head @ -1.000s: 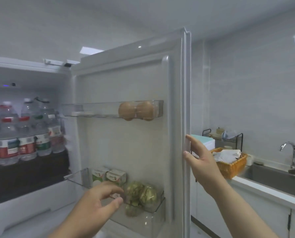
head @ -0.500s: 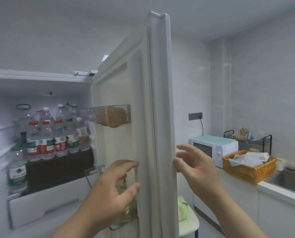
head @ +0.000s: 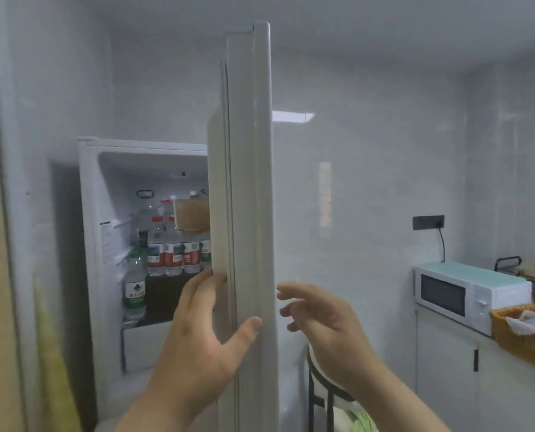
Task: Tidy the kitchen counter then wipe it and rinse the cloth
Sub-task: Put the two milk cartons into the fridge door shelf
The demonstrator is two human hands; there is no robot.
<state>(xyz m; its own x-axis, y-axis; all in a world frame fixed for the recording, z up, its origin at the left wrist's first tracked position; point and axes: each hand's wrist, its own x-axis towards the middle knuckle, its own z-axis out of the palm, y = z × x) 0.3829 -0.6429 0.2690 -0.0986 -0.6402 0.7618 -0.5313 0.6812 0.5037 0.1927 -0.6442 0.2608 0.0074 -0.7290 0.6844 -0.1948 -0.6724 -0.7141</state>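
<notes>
we judge the main risk here to be to the left hand. its fingers lie on the inner side of the tall white fridge door, so if the door swings to while they are there, they could be caught between its seal and the white fridge cabinet. a hard push could also jolt the clear door bin with a tan thing in it, and rattle the plastic water bottles with red and green labels that stand close behind it on the shelf.

the left hand holds the door's edge in a narrow pinch, with the fingers behind it and the thumb pressed on the front edge. the right hand is wide, its fingers spread and relaxed, just beside the door's outer face. we cannot tell whether it touches the door, and it holds nothing.

the white table we are to wipe is well off to the right. it carries a white microwave with a pale green top and an orange wicker basket with a white crumpled cloth in it.
</notes>
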